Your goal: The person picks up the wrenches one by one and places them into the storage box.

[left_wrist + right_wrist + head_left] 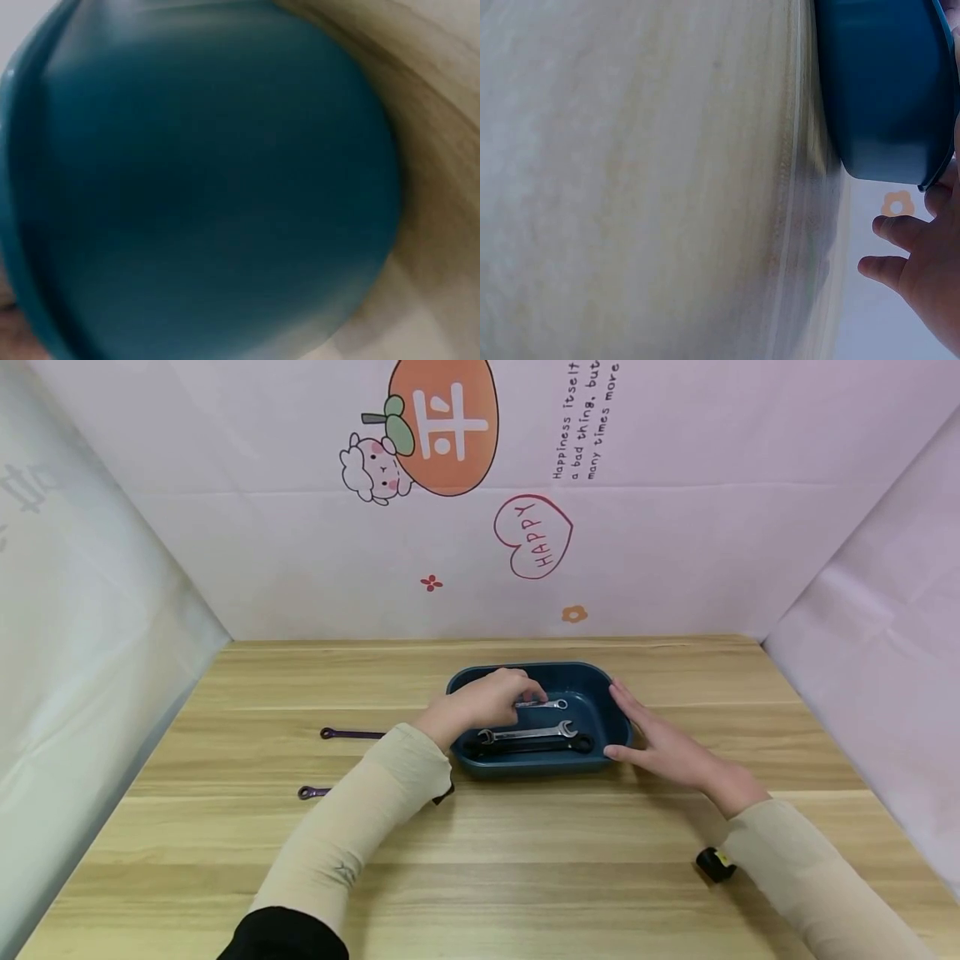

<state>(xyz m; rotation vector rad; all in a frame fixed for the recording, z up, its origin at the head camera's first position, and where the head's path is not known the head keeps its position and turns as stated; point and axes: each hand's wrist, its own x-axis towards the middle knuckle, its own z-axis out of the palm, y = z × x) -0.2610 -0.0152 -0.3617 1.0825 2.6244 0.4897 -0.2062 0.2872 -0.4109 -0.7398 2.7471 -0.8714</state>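
A dark teal tub [540, 770] sits on the table and fills most of the left wrist view. My left hand [491, 697] reaches over its left side, bent fingers pinching a small silver combination wrench [555, 704]; part of that wrench is hidden by the hand. Below it inside the tub lie a larger silver wrench [528, 734] and a black ratchet wrench [536, 746]. My right hand [667, 743] rests against the tub's right end, thumb at the front corner, fingers spread along the rim. In the right wrist view, two extended fingers [885, 270] stand off the tub [885, 97].
Two purple wrenches, an upper one [348, 734] and a lower one [313, 792], lie left of the tub, partly behind my left sleeve [375, 810]. A small black object [715, 864] shows by my right sleeve [810, 868]. A printed white cloth [300, 568] rises behind the table.
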